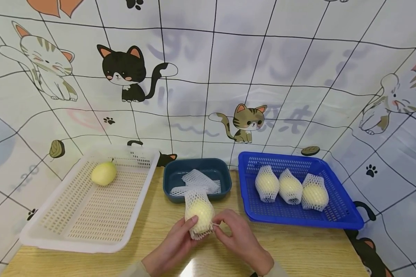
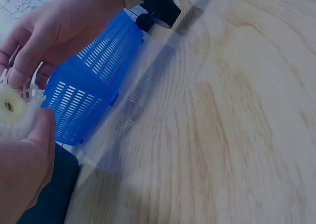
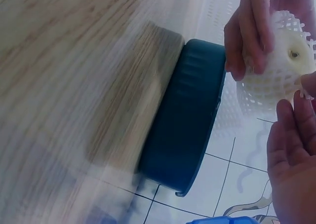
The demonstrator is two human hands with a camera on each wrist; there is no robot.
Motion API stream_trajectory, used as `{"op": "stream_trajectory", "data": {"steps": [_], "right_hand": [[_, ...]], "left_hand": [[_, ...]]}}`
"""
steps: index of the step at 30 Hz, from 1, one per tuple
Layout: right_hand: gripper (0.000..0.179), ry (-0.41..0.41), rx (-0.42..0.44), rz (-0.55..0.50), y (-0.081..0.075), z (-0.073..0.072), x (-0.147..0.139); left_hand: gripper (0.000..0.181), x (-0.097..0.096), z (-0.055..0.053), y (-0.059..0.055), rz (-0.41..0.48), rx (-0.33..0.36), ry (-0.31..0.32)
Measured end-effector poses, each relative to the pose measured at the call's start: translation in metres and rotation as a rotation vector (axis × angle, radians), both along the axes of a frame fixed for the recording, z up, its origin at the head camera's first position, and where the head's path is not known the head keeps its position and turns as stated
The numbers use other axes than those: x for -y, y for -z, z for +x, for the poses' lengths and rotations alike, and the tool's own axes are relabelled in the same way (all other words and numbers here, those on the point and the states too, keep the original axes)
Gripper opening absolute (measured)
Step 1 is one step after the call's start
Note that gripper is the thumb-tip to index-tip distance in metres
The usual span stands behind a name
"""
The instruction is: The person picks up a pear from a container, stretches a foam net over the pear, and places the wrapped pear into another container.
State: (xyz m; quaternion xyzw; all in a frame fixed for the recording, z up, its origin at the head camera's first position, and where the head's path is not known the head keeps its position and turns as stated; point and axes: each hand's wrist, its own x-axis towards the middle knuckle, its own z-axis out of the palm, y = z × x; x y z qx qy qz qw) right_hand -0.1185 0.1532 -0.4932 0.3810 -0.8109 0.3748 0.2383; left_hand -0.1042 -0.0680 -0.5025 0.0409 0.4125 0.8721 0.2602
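Observation:
A pale yellow pear sits inside a white foam net sleeve, above the table in front of the dark teal bin. My left hand grips the sleeved pear from below and the left, its thumb on the near side. The thumb and index finger of my right hand pinch the net's edge at the pear's right. In the right wrist view the pear's end shows through the open end of the net. More foam net sleeves lie in the teal bin.
At the left, a white basket holds one bare pear. A blue basket at the right holds three pears in nets. All stand on a wooden table before a cat-patterned wall covering.

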Motion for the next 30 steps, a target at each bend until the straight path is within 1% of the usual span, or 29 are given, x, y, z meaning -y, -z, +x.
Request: {"op": "stream_trajectory", "data": {"steps": [3, 6, 8, 9, 11, 13, 15, 16, 18, 20, 22, 23, 25, 28, 30], "right_hand": [[0.016, -0.045, -0.039, 0.021, -0.001, 0.001, 0.000], [0.024, -0.073, -0.072, 0.081, 0.000, 0.004, -0.001], [0.025, -0.077, -0.061, 0.115, 0.000, 0.007, -0.002], [0.026, -0.075, -0.035, 0.119, 0.000, 0.008, -0.003], [0.025, -0.074, 0.054, 0.085, 0.000, 0.011, -0.004], [0.023, -0.046, 0.171, -0.004, 0.000, 0.012, -0.005], [0.019, 0.017, 0.334, -0.130, -0.002, 0.012, -0.003], [0.018, 0.044, 0.423, -0.200, -0.004, 0.012, -0.002], [0.021, 0.096, 0.604, -0.326, -0.010, 0.012, 0.000], [0.030, 0.103, 0.777, -0.420, -0.015, 0.011, 0.003], [0.040, 0.062, 0.897, -0.463, -0.019, 0.009, 0.005], [0.044, 0.041, 0.939, -0.468, -0.020, 0.009, 0.005], [0.050, 0.001, 0.988, -0.454, -0.020, 0.009, 0.006], [0.056, -0.026, 1.012, -0.423, -0.020, 0.009, 0.008], [0.058, -0.032, 1.013, -0.410, -0.019, 0.010, 0.009]], "left_hand": [[0.065, -0.001, -0.001, -0.001, -0.004, 0.004, -0.023], [0.067, -0.002, -0.001, -0.002, -0.030, 0.002, -0.049], [0.070, -0.002, -0.001, -0.003, -0.065, -0.004, -0.066], [0.070, -0.002, -0.001, -0.003, -0.085, -0.007, -0.075], [0.072, -0.002, -0.001, -0.003, -0.129, -0.019, -0.090], [0.074, -0.002, -0.001, -0.003, -0.164, -0.032, -0.101], [0.076, -0.002, 0.000, -0.004, -0.198, -0.055, -0.098], [0.077, -0.003, 0.000, -0.004, -0.228, -0.070, -0.097], [0.080, -0.003, 0.001, -0.005, -0.306, -0.111, -0.095], [0.082, -0.004, 0.001, -0.006, -0.389, -0.153, -0.090], [0.084, -0.005, 0.002, -0.007, -0.473, -0.187, -0.090], [0.085, -0.005, 0.002, -0.007, -0.500, -0.202, -0.088], [0.085, -0.006, 0.002, -0.008, -0.526, -0.221, -0.082], [0.085, -0.006, 0.001, -0.008, -0.535, -0.250, -0.080], [0.085, -0.006, 0.001, -0.007, -0.532, -0.261, -0.080]]}}
